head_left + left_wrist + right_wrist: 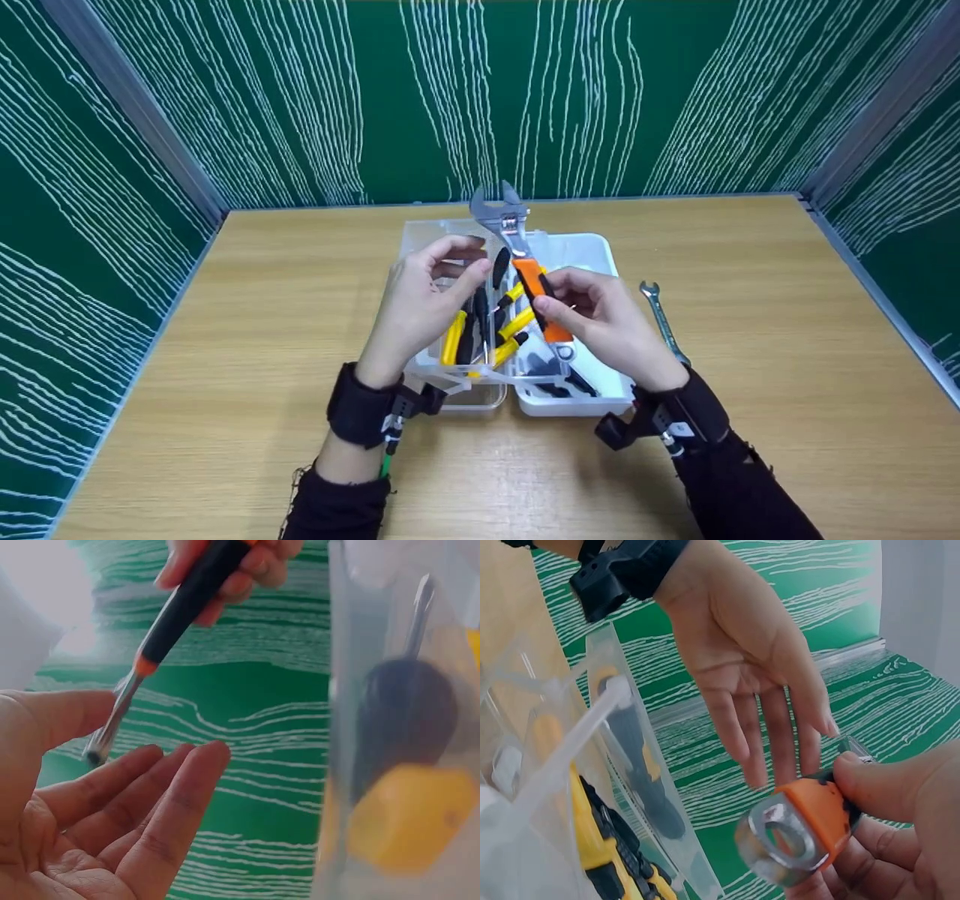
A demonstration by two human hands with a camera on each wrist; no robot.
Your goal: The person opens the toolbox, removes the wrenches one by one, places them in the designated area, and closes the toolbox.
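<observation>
An adjustable wrench (531, 277) with an orange and black handle is held up by my right hand (616, 324), thumb and fingers pinching the grip. Its steel jaw end points up and away, and the end with the hanging hole (784, 836) shows in the right wrist view. My left hand (420, 304) hovers left of the wrench, its fingers loosely bent around nothing. Below both hands lies a clear plastic tray (421, 232) with several yellow and black tools, among them a yellow-handled one (454, 337).
Beneath the tray on the right stands a white plastic bin (577, 406) with dark tools inside. A small combination wrench (660, 315) lies on the wooden table (225, 390) to the right. Green panels (390, 97) with white lines enclose the table's back and sides.
</observation>
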